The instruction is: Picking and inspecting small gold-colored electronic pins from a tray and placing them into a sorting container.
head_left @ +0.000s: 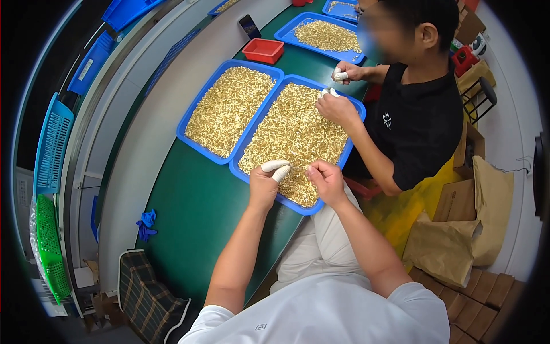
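Note:
My left hand (265, 184), with white finger cots on its thumb and forefinger, hangs over the near end of a blue tray (236, 172). Its two covered fingertips are pinched together. Close by on the right, my bare right hand (327, 182) has its thumb and forefinger pressed together above the same tray. Whatever either pinch holds is too small to make out. Small gold-coloured pieces (295, 135) lie thickly across the tray below both hands.
A second blue tray (182, 123) of similar pieces stands alongside on the green table (186, 195). At the right, a co-worker's hands (341, 109) reach over my tray. Farther back are a red bin (263, 51) and another blue tray (286, 32). Blue gloves (146, 225) lie at left.

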